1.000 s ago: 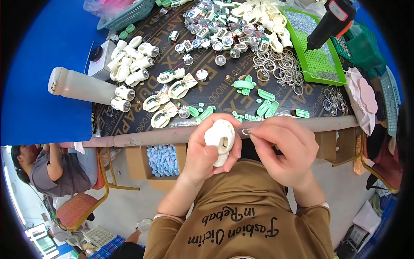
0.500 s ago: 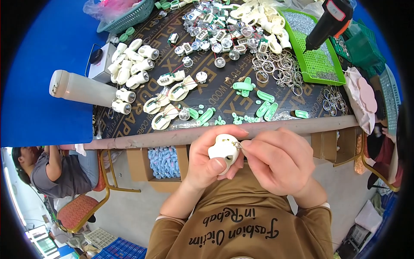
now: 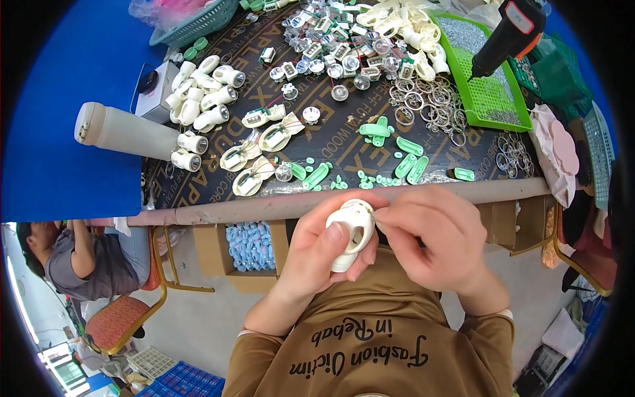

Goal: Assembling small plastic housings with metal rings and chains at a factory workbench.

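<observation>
My left hand (image 3: 311,248) is closed around a small white flashlight casing (image 3: 339,261) with an oval opening in its side, held just off the table's front edge. At the casing's upper end my right hand (image 3: 436,235) pinches a small metal key ring, mostly hidden behind the fingertips. Beyond my hands lie green plastic strips (image 3: 409,165) and tiny green buttons (image 3: 377,180). Open casings (image 3: 248,178) with wired parts sit to their left. A heap of key rings (image 3: 430,109) lies farther right.
Finished-looking white flashlights (image 3: 211,99) cluster at left beside a pale bottle (image 3: 126,132). Lamp parts (image 3: 337,59) are piled at the back. A black electric screwdriver (image 3: 506,40) hangs over a green screw tray (image 3: 519,126). Below stands a carton (image 3: 238,283); a person (image 3: 99,264) sits at left.
My left hand has turned the casing, so its oval opening now faces up more. My right fingers have stayed at its end, and the metal ring there is less visible.
</observation>
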